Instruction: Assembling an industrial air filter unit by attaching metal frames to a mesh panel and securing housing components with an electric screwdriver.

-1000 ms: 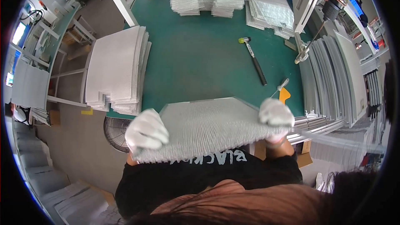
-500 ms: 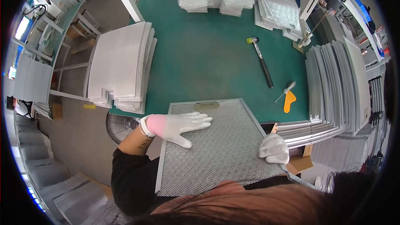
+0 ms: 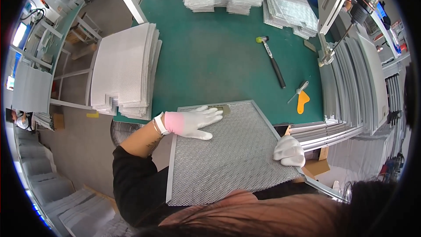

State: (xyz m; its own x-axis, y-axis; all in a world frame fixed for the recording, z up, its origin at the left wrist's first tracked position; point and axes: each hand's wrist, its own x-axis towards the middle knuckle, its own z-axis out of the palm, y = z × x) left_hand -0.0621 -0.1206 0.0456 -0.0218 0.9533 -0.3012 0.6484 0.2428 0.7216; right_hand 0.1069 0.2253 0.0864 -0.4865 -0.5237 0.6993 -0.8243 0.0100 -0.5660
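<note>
A grey metal mesh filter panel [image 3: 228, 153] with a thin metal frame lies at the table's near edge and overhangs toward me. My left hand [image 3: 195, 122], in a white glove with a pink cuff, rests flat on the mesh near its far left corner, fingers stretched out. Beside those fingertips is a small olive-grey plate [image 3: 225, 109] at the panel's far edge. My right hand [image 3: 289, 151], white-gloved, is closed around the frame along the panel's right side. Below that hand a frame strip [image 3: 324, 188] runs on to the lower right, apart from the mesh edge.
On the green table [image 3: 206, 57] lie a mallet [image 3: 274, 63], a thin pointed tool [image 3: 301, 88] and a yellow scraper [image 3: 302, 102]. Mesh sheet stacks [image 3: 123, 66] stand left and at the back. Framed panels [image 3: 355, 79] lean at right, near a machine arm [image 3: 326, 48].
My left hand has slid slightly forward and to the right across the mesh, toward the small plate. My right hand keeps its grip on the frame. The view has shifted a little.
</note>
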